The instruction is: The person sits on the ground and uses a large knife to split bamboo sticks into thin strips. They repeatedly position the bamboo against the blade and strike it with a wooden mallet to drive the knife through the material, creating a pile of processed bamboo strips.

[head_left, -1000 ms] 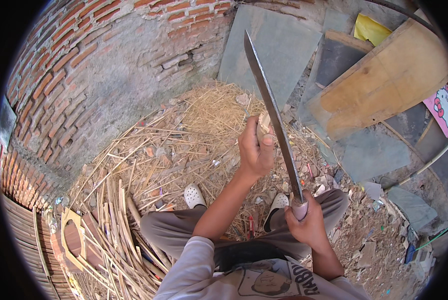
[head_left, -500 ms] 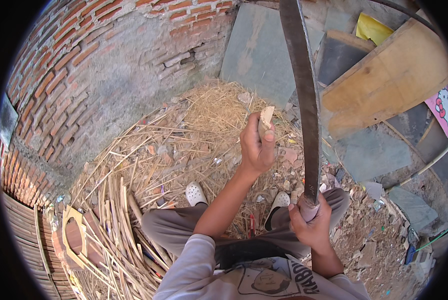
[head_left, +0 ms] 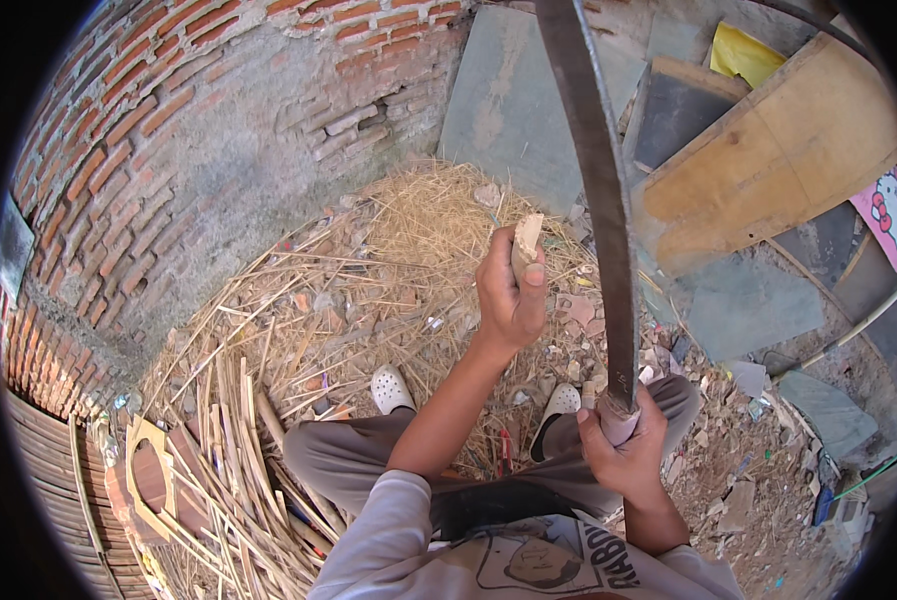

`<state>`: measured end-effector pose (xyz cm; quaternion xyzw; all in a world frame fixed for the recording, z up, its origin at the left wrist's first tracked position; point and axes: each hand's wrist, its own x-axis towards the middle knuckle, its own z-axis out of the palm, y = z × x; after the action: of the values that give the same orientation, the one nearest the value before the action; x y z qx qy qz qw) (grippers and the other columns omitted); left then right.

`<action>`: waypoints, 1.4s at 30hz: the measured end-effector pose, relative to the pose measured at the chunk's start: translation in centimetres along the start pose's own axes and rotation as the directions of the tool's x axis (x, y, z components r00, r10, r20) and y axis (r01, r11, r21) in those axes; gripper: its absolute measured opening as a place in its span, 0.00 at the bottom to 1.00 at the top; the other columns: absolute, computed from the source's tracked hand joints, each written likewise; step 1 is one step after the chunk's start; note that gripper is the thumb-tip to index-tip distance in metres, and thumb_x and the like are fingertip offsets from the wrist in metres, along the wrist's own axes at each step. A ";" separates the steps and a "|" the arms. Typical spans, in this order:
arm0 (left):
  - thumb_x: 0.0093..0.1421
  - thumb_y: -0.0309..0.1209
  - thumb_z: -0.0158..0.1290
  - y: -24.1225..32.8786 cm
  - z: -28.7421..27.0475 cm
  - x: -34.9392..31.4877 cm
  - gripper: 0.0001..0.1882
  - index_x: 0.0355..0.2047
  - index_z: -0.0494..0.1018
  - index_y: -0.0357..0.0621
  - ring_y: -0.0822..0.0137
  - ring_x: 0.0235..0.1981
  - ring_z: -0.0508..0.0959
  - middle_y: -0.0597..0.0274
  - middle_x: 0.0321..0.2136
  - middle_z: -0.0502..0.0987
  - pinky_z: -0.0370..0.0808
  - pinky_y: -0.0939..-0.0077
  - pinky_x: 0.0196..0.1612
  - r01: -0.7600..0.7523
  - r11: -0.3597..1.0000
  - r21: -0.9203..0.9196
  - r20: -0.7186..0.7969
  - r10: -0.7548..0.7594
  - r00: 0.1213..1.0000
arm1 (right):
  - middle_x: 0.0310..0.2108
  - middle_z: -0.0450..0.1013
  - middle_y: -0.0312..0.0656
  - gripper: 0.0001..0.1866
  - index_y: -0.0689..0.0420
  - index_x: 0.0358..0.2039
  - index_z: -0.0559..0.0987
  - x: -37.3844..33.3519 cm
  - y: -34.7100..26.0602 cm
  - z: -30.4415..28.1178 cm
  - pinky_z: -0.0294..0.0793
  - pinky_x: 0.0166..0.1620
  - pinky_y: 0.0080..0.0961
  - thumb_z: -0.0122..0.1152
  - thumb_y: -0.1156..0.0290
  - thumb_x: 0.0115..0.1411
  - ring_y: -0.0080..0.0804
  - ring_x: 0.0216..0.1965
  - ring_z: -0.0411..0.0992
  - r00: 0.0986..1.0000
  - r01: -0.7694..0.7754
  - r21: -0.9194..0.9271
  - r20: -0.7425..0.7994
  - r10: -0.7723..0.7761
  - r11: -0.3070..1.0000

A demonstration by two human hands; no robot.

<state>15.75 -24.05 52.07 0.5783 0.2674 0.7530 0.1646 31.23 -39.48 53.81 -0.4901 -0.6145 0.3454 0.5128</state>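
My right hand (head_left: 623, 445) is wrapped round the handle of a machete (head_left: 608, 200), whose long dark blade points up and slightly left past the top of the view. In my left hand (head_left: 511, 300) is a short piece of pale wood (head_left: 527, 238), its rough cut end showing above the fingers. The thumb lies along the wood. Blade and wood are apart, with the blade to the right of the wood.
Split bamboo strips (head_left: 233, 450) lie in a heap at the left, and a mound of straw shavings (head_left: 438, 215) lies ahead. A brick wall (head_left: 218, 150) rises at the far left. Grey slabs (head_left: 513, 110) and a wooden board (head_left: 768, 150) lean at the back right. Rubble covers the ground.
The machete blade has tilted a little to the left at its upper part. The piece of wood has turned slightly in my left hand, which has shifted a little left.
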 end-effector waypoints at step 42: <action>0.65 0.60 0.37 -4.7 -6.1 3.6 0.38 0.41 0.69 0.28 0.63 0.23 0.78 0.50 0.24 0.76 0.79 0.72 0.27 0.310 0.837 -0.451 0.275 -0.201 0.940 | 0.25 0.67 0.34 0.17 0.60 0.43 0.62 -0.1 -1.6 8.7 0.67 0.24 0.17 0.59 0.67 0.64 0.16 0.21 0.67 0.816 -0.422 0.462 0.569 0.104 0.780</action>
<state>8.59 -19.54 50.94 0.5551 0.1244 0.6994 0.4327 22.39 -39.35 53.19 -0.2879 -0.5184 0.7010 0.3962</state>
